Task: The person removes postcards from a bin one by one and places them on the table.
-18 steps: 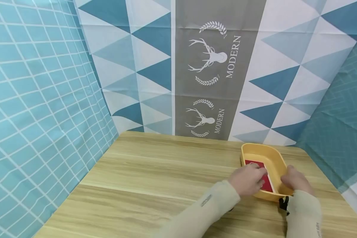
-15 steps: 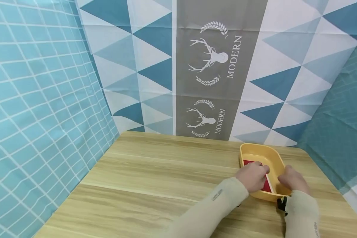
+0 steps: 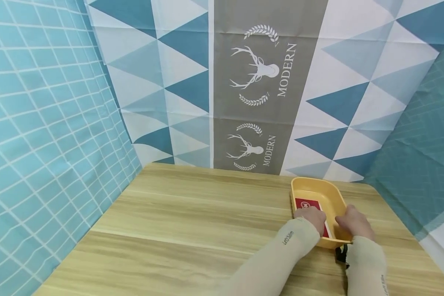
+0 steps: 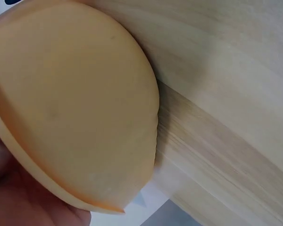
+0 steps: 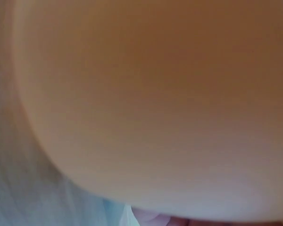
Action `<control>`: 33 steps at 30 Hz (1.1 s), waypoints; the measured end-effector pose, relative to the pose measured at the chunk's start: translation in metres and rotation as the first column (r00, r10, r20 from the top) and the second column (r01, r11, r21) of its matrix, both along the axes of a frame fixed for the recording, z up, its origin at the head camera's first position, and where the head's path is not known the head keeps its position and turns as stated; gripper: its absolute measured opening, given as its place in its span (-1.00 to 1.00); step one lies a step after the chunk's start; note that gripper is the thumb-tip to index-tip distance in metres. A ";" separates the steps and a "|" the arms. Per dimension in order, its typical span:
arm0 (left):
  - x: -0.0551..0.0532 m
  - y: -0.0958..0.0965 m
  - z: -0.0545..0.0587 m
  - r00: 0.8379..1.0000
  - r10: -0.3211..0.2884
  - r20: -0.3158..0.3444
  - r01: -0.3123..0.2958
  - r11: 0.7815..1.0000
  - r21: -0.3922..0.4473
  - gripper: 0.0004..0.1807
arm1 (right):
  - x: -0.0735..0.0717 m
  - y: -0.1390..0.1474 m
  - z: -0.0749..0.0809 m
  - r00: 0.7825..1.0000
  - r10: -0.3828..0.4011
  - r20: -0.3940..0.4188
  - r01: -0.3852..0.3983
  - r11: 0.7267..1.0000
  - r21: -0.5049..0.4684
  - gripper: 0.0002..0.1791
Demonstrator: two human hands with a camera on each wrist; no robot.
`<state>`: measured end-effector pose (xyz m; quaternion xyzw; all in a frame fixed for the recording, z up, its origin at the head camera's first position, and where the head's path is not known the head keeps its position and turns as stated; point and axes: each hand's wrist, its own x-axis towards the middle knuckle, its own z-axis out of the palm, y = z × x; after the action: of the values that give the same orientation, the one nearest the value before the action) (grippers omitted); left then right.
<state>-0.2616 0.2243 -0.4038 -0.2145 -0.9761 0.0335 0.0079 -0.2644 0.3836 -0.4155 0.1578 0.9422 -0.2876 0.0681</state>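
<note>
A yellow plastic tray (image 3: 315,183) with rounded ends stands at the right of the table. Against its left inner side lies a flat red box (image 3: 308,203) with a pale round emblem and a white edge. My left hand (image 3: 312,218) reaches over the tray's near left side, and its curled fingers grip the box; their tips are hidden in the head view. My right hand (image 3: 355,224) grips the tray's right rim, fingers bent. In the left wrist view, the tray's outer wall (image 4: 85,94) hides part of the hand. The right wrist view is mostly blurred tray wall (image 5: 146,103).
A wood-grain table (image 3: 177,213) stretches to the left. Behind it hangs a patterned cloth (image 3: 251,82) with deer prints; blue grid cloth (image 3: 52,135) borders the left side and teal cloth (image 3: 425,164) the right. A black strap (image 3: 341,253) sits by the right wrist.
My left hand has settled lower over the red box, its fingers now more curled. The right hand stays at the tray's right rim. The whole view has shifted slightly.
</note>
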 end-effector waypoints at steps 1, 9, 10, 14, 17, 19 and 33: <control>-0.001 -0.001 0.000 1.000 -0.002 0.000 0.002 1.000 -0.001 -0.84 | 0.000 -0.001 0.000 1.000 0.001 0.003 -0.001 1.000 -0.002 -0.55; -0.012 -0.014 -0.005 0.981 -0.194 -0.026 0.194 0.981 0.027 -0.90 | -0.005 -0.001 -0.002 1.000 -0.007 0.026 0.008 0.999 -0.046 -0.52; -0.013 -0.016 -0.006 0.978 -0.208 -0.029 0.209 0.978 0.023 -0.85 | -0.005 -0.002 -0.002 0.999 -0.011 0.033 0.013 0.998 -0.055 -0.51; -0.015 -0.021 -0.012 0.960 -0.263 -0.091 0.267 0.963 0.028 -0.67 | -0.005 -0.002 -0.002 1.000 0.000 0.025 0.001 0.999 -0.050 -0.52; -0.013 -0.022 -0.016 0.935 -0.295 -0.195 0.302 0.953 0.007 -0.60 | -0.004 0.000 -0.002 1.000 0.016 0.003 -0.016 1.000 -0.017 -0.55; -0.012 -0.022 -0.017 0.918 -0.304 -0.255 0.309 0.951 -0.019 -0.61 | -0.004 0.001 -0.001 1.000 0.015 0.005 -0.015 1.000 -0.020 -0.54; -0.012 -0.011 -0.007 0.975 -0.203 -0.094 0.191 0.974 -0.121 -0.80 | -0.007 -0.002 -0.002 1.000 -0.003 0.025 0.004 0.999 -0.054 -0.47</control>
<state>-0.2737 0.2138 -0.4110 -0.3084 -0.9448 0.0980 0.0509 -0.2713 0.3818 -0.4178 0.1611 0.9329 -0.3112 0.0835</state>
